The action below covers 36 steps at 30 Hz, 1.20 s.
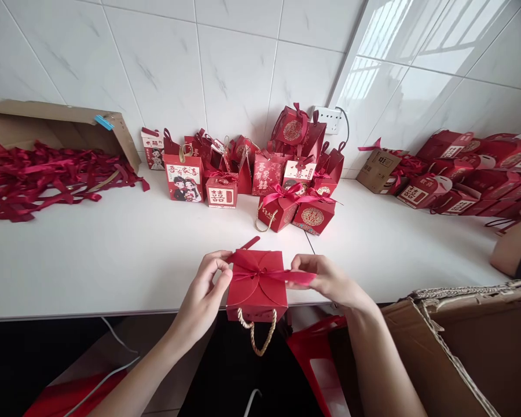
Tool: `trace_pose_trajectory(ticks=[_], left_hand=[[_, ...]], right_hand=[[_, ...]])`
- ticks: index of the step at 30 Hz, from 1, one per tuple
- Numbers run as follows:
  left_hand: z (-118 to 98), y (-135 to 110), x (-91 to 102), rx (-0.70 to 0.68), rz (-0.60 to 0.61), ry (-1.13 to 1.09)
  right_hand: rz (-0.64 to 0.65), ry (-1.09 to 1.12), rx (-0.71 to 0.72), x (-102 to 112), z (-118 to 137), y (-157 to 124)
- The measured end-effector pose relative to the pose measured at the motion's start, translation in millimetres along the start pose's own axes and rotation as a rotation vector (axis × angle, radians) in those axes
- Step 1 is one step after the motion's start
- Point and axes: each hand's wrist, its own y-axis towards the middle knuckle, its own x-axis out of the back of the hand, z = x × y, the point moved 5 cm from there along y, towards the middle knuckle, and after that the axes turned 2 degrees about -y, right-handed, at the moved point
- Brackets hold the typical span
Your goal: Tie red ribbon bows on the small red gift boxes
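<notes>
A red gift box (257, 295) sits at the table's front edge, with petal-shaped flaps folded over its top and a gold rope handle (263, 341) hanging at its near side. Across the top runs a dark red ribbon (260, 272), crossed at the middle. My left hand (211, 284) is at the box's left edge, its fingers curled at the ribbon there; one ribbon end sticks up beyond them. On the right side, my right hand (319, 278) pinches the ribbon's other part, which is stretched out flat from the middle.
Finished-looking gift boxes (267, 174) stand in a group by the wall. A heap of red ribbons (56, 174) spills from a cardboard box (65, 113) at left. More red boxes (473, 174) are stacked at right, near another person's arm (514, 243). An open carton (417, 341) stands at lower right.
</notes>
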Motion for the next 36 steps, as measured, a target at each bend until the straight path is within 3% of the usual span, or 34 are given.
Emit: trace_pose_trajectory(ticks=[2, 5, 7, 8, 11, 14, 16, 19, 23, 28, 32, 36], left_hand=[[-5, 1, 2.2, -0.020, -0.004, 0.027], [-30, 0, 16.3, -0.230, -0.195, 0.148], [-54, -2, 22.2, -0.445, -0.314, 0.293], [-65, -3, 20.7, -0.537, -0.309, 0.366], [-81, -2, 5.7, -0.668, -0.122, 0.529], [-78, 1, -6.9, -0.660, 0.005, 0.603], [-74, 2, -11.4, -0.647, 0.043, 0.628], [-70, 3, -14.5, -0.623, 0.082, 0.655], [-69, 7, -15.3, -0.558, 0.116, 0.638], [-72, 13, -20.9, -0.474, 0.181, 0.604], [-72, 15, -25.6, -0.417, 0.197, 0.616], [-71, 14, -26.5, -0.424, 0.177, 0.603]], right_hand=[[-0.144, -0.160, 0.153, 13, 23, -4], [-0.287, -0.438, 0.303, 10, 63, -3], [-0.200, -0.640, 0.338, -10, 82, 9], [-0.121, -0.723, 0.341, -21, 87, 17], [0.120, -0.880, 0.292, -48, 89, 45], [0.275, -0.924, 0.229, -58, 83, 68], [0.307, -0.911, 0.211, -57, 79, 74], [0.200, -0.826, 0.252, -44, 78, 63], [-0.043, -0.570, 0.364, -14, 70, 18], [-0.047, -0.535, 0.279, -3, 41, -12], [-0.091, -0.434, 0.250, 0, 40, 3], [0.097, -0.310, 0.227, -2, 43, 32]])
